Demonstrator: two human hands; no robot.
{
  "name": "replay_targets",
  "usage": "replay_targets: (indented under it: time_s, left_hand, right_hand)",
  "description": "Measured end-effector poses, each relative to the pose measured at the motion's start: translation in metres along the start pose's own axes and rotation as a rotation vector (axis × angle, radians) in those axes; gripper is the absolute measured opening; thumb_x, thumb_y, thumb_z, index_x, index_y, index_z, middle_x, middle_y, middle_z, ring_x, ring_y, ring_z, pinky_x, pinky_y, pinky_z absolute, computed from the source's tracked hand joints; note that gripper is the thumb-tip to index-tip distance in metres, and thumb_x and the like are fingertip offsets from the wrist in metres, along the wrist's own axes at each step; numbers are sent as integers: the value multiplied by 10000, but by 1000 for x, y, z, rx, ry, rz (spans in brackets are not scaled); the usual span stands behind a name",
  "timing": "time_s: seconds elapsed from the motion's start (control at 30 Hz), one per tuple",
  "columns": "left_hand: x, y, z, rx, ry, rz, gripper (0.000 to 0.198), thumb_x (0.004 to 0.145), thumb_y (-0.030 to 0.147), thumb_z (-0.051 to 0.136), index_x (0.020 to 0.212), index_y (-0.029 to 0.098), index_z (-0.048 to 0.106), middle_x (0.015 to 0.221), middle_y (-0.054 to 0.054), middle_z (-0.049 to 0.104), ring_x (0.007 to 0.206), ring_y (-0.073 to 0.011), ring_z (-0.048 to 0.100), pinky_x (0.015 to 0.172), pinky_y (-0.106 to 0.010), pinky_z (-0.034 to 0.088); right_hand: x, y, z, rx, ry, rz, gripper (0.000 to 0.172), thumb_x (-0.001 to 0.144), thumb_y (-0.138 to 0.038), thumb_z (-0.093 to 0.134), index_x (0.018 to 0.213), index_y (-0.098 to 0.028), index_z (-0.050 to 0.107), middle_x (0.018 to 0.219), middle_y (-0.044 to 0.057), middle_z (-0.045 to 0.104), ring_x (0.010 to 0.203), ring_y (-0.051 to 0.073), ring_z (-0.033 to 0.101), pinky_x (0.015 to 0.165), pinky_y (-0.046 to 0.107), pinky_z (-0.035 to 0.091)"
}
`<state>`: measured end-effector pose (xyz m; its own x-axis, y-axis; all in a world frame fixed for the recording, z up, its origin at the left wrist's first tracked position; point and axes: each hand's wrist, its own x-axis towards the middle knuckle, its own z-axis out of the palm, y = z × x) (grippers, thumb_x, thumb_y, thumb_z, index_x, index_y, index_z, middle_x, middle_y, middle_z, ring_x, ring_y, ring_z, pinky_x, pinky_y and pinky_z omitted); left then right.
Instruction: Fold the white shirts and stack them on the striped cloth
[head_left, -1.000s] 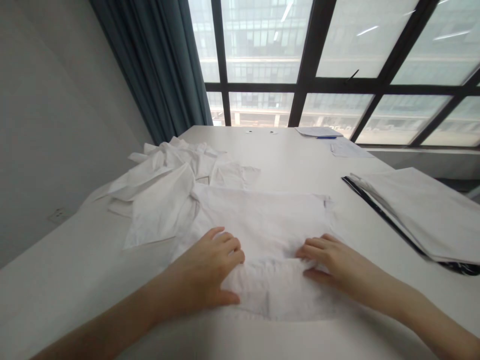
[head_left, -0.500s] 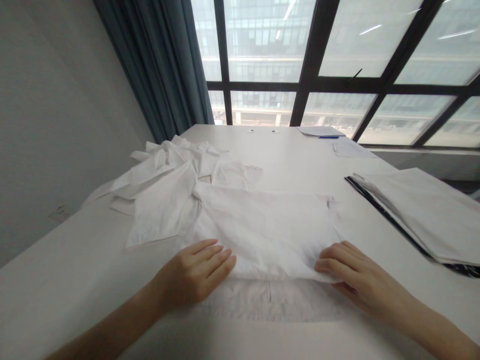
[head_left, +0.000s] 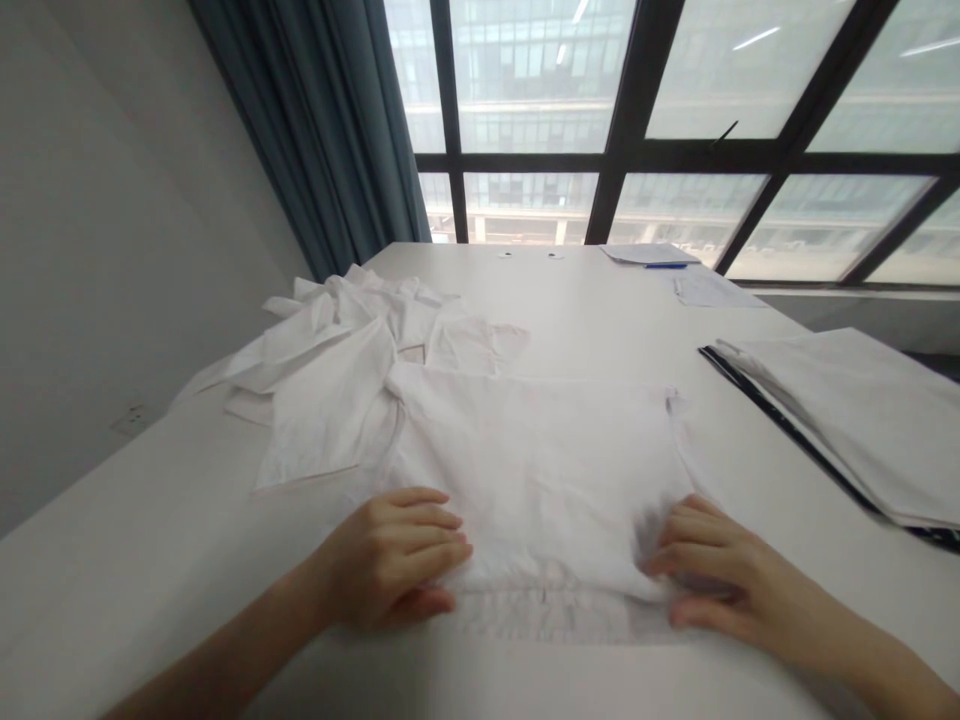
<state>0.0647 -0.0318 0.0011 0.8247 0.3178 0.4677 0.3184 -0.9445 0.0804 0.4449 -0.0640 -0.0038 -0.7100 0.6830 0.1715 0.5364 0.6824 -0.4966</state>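
A folded white garment (head_left: 540, 450) lies on the table in front of me, its kind not clear from what shows. Its near edge is turned over, and a gathered lower strip (head_left: 551, 615) shows beneath the fold. At the fold's left end, my left hand (head_left: 397, 555) has curled fingers over the cloth with the thumb below. My right hand (head_left: 712, 560) grips the right end of the same fold, slightly blurred, fingers above and thumb underneath. Part of the cloth is hidden under both hands.
A crumpled heap of white cloth (head_left: 330, 350) touches or adjoins the garment at the left. On the right lies a folded white cloth (head_left: 847, 410) over a black item (head_left: 780, 420). Papers (head_left: 716, 290) and a blue pen (head_left: 666, 266) lie at the far right, before the window.
The fold's near edge has come down towards me, covering more of the lower strip. My left hand has gone from lying flat to curled, and the right hand's thumb has moved lower.
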Motion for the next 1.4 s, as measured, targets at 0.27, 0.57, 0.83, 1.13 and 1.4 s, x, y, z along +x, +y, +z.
replay_targets:
  time_s: [0.27,0.57,0.83,1.13,1.4]
  left_hand:
    - [-23,-48,-4,212,25,-968,307,915,436,438,958,211,643,901,-43,699,783,-225,661,659,-324,493]
    - [-30,-61,5,-85,71,-1138,426,760,467,512,1064,170,554,850,-47,586,698,-204,568,659,-338,479]
    - [-34,-64,-13,-452,23,-1165,473,713,472,591,1099,205,531,710,38,510,552,-140,485,547,-254,394]
    - [-41,-65,-9,-373,-87,-1138,428,776,482,543,1103,207,518,743,26,533,569,-150,509,546,-260,409]
    - [-9,-26,-5,-44,-68,-540,174,938,338,469,906,199,569,953,-54,588,901,-199,563,821,-315,446]
  right_hand:
    - [-6,24,-7,-114,500,598,366,907,-526,467,986,-222,654,797,67,653,651,199,603,507,295,454]
    - [-8,41,-4,-56,391,840,560,810,-572,470,1197,-177,555,717,43,663,584,204,589,587,328,455]
    - [-11,34,-16,113,344,822,590,812,-637,479,1204,-198,506,562,-41,498,512,176,457,481,281,373]
    - [-17,39,-14,17,284,808,574,812,-618,520,1218,-212,526,570,-44,508,513,176,481,510,295,392]
    - [-15,24,-13,-290,413,536,452,873,-549,530,1194,-232,560,1003,114,628,808,245,628,679,374,513]
